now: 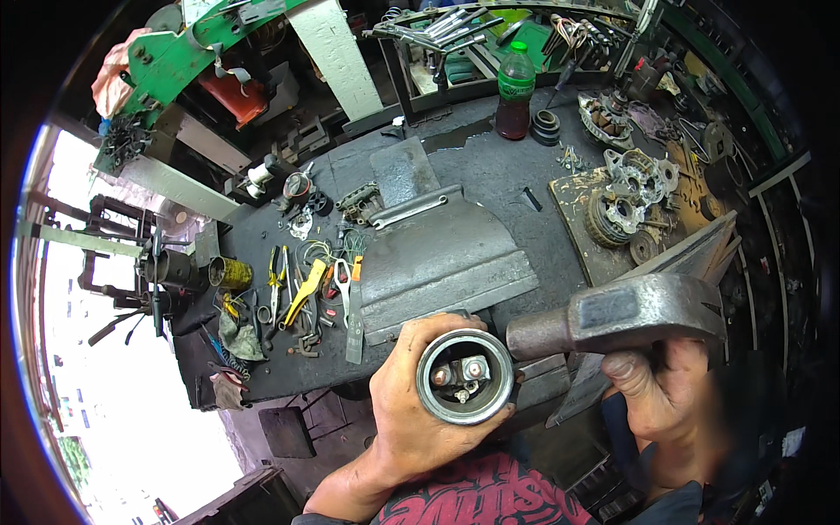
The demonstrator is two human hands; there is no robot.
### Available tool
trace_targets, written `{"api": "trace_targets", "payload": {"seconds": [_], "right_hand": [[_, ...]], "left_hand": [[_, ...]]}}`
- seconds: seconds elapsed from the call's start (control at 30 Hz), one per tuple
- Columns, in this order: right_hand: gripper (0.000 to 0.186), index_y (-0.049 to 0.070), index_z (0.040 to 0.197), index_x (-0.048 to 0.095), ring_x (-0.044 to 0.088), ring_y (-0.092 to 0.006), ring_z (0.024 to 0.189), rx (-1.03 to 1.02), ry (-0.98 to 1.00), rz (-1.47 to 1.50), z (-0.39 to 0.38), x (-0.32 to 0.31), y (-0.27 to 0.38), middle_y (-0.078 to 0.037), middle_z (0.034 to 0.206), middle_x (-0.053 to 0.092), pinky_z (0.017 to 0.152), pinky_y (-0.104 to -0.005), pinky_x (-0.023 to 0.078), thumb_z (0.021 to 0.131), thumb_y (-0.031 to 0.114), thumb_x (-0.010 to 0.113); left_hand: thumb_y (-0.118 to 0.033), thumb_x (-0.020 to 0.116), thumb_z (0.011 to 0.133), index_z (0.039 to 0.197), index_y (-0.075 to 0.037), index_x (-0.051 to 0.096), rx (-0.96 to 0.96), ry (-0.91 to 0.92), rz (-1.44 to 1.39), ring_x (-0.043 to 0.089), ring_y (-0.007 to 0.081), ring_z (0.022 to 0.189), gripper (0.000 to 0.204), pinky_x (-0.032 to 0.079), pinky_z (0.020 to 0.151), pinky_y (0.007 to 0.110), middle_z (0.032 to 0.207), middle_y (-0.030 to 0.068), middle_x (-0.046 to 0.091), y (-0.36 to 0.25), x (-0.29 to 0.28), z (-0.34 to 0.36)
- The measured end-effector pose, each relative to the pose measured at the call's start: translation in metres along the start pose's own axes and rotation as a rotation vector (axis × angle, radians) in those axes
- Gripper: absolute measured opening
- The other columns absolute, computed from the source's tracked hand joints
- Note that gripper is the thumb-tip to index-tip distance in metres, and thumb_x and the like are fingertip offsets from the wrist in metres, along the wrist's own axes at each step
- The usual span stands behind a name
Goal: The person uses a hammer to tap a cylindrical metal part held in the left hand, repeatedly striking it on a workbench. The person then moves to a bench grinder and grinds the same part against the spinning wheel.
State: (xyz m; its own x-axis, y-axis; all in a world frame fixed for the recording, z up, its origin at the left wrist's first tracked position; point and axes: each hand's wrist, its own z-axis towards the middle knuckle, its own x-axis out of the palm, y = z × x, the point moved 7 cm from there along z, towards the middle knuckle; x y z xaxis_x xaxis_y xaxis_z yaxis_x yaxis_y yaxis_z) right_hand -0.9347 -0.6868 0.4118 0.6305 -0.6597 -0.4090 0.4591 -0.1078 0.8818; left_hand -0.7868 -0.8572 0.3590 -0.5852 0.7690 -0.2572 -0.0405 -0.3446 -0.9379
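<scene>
My left hand (409,411) grips a round metal cylinder housing (465,376), its open end facing up with small studs and terminals inside. My right hand (667,394) holds a heavy steel hammer (626,315) just below the head. The hammer's round face sits right beside the cylinder's right rim, touching or nearly so. Both are held over the near edge of a large grey bench vise (437,254).
The dark workbench (499,166) carries pliers and screwdrivers (302,293) at left, a green-capped bottle (515,92) at the back, and alternator parts (626,197) on a wooden board at right. Wrenches (446,31) hang behind. A green machine frame (201,52) stands far left.
</scene>
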Motion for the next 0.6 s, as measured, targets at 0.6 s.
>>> {"api": "trace_targets", "payload": {"seconds": [0.6], "right_hand": [[0.035,-0.002,0.117,0.072,0.072,-0.0211,0.095,0.017,0.014,0.055,0.002,0.001,-0.009,-0.011,0.105,0.076,0.086,-0.0343,0.055,0.09,0.017,0.084]], "left_hand": [[-0.008,0.098,0.065,0.126,0.001,0.051,0.022,0.006,-0.015,0.069,0.0237,0.116,0.078,0.056,0.099,0.036,0.123,0.0186,0.069,0.017,0.003,-0.01]]}}
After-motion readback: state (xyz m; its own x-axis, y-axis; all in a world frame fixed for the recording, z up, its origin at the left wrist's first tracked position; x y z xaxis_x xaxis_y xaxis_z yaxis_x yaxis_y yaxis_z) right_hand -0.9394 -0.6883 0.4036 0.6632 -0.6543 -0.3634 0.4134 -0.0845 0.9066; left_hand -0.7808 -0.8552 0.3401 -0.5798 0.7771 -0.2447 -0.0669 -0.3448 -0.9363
